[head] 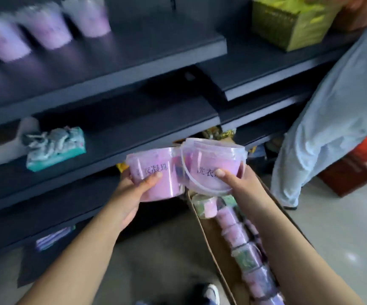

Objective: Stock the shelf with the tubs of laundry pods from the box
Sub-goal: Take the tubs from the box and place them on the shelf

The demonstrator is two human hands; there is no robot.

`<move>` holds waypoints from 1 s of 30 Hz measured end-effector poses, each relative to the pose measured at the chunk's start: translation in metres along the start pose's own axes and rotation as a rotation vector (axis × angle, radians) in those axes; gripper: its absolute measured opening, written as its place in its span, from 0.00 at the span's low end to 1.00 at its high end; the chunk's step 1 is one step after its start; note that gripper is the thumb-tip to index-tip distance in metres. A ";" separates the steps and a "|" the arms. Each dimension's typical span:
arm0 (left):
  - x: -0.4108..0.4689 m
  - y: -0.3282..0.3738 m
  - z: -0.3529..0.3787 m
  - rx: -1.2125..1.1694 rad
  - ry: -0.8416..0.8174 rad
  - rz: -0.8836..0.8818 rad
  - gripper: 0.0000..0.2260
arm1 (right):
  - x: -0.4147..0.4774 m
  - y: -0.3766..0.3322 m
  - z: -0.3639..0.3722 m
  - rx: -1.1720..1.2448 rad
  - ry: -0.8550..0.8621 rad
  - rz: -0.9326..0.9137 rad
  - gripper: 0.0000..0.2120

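**podguy:** Left hand (pixel 132 194) is wrapped round one pink tub (pixel 156 177), thumb across the front label and fingers behind. Right hand (pixel 235 179) has a second tub (pixel 215 166) the same way, thumb pressed on the label. The two tubs are touching side by side, out in front of both hands and above the near end of the cardboard box (pixel 213 243).

**shelfrat:** How do they handle, you reckon?

**podguy:** My guess is light to middling and stiff enough for a one-handed squeeze. The clear plastic looks slick though (glossy wrap, lots of glare), so I'd grip around the body like this and not trust the thin bail handle (pixel 186 170) looping down off the right one.

**shelfrat:** What do they look like?

**podguy:** Short round tubs, pink-lilac label with dark printed characters, clear lid rim on top. More of them lie in a row in the box, below and behind the right hand. A few blurry ones (pixel 46 29) already stand on the upper shelf (pixel 134 53), up and left of the left hand, with bare space beside them.
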State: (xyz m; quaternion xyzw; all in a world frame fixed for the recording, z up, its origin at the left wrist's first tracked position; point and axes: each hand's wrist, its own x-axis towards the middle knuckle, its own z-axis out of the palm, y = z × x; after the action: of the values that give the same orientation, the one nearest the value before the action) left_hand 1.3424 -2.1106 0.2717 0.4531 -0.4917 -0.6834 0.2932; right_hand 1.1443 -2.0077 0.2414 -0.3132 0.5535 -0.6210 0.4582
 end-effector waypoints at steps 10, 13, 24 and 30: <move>-0.145 0.053 -0.208 -0.267 0.455 0.234 0.34 | -0.003 -0.038 0.246 -0.039 -0.581 -0.054 0.47; -0.203 0.054 -0.275 -0.268 0.567 0.310 0.33 | -0.030 -0.031 0.330 -0.022 -0.690 -0.067 0.49; -0.320 0.043 -0.444 -0.150 0.756 0.466 0.59 | -0.106 0.000 0.529 -0.032 -0.893 -0.039 0.47; -0.302 0.056 -0.504 -0.171 0.721 0.489 0.50 | -0.086 -0.003 0.589 -0.086 -0.912 -0.045 0.45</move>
State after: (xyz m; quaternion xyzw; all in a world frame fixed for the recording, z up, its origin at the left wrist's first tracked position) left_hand 1.9239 -2.0793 0.3709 0.5071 -0.3924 -0.4302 0.6354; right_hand 1.7046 -2.1651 0.3672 -0.5852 0.3135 -0.4060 0.6280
